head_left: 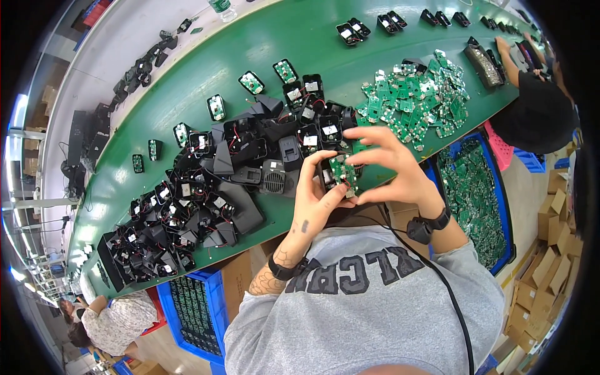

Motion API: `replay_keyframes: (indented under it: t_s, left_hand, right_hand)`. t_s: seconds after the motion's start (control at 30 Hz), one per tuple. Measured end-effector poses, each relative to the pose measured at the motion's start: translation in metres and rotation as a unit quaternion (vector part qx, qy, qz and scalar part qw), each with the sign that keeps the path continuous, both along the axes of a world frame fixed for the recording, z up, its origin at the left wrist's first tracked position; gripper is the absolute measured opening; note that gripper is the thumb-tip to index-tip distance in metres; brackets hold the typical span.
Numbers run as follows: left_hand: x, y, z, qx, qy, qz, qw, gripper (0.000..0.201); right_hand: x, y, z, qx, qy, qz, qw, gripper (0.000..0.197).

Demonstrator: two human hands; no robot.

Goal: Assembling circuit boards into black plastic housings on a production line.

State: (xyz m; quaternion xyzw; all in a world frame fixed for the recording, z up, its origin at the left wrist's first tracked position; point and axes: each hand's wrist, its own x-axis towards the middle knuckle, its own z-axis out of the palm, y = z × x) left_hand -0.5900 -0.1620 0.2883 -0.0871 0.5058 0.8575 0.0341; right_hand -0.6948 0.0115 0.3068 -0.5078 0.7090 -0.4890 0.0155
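My left hand point(317, 192) grips a green circuit board point(340, 170), its thumb pressed on the board's lower end. The board appears to sit in a small black plastic housing, mostly hidden by my fingers. Beside it, my right hand point(395, 169) is open, thumb and fingers spread apart; one fingertip is close to the board's upper edge, and I cannot tell if it touches. Just beyond my hands, a black housing point(330, 129) with a white label belongs to a large heap of black casings point(250, 134) with red wires. To the right spreads a pile of loose green circuit boards point(409, 100).
Several housings with boards point(216, 107) form a row along the green table point(187, 94). Blue bins hold boards at the lower left point(215, 306) and right point(507, 231). A co-worker point(544, 106) sits at the right. Cardboard boxes point(531, 294) stack at the far right.
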Motion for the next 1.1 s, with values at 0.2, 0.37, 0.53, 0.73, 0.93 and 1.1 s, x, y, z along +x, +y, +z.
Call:
replay_keyframes:
  t_s: [0.2, 0.37, 0.53, 0.73, 0.93, 1.1]
  left_hand:
    - [-0.004, -0.005, -0.006, 0.020, -0.021, -0.072, 0.997, 0.056]
    - [-0.009, -0.020, 0.000, 0.010, -0.011, -0.147, 0.989, 0.059]
    - [-0.014, -0.024, 0.007, 0.018, -0.025, -0.170, 0.985, 0.057]
    - [-0.018, -0.009, -0.006, -0.223, 0.111, -0.030, 0.968, 0.058]
    - [-0.017, -0.004, 0.005, 0.088, 0.037, -0.020, 0.995, 0.063]
    - [-0.014, -0.001, 0.010, 0.002, 0.077, -0.010, 0.997, 0.075]
  right_hand:
    - [-0.005, -0.003, -0.008, 0.025, 0.059, 0.015, 0.998, 0.051]
    - [-0.011, 0.000, -0.005, 0.014, 0.164, -0.049, 0.985, 0.051]
    - [-0.013, 0.000, -0.004, -0.006, 0.170, -0.075, 0.983, 0.048]
    - [0.007, -0.013, -0.004, -0.036, 0.256, -0.093, 0.961, 0.044]
    - [0.007, -0.015, -0.003, -0.012, 0.264, -0.090, 0.960, 0.042]
    - [-0.004, -0.011, -0.007, 0.026, 0.257, -0.070, 0.963, 0.043]
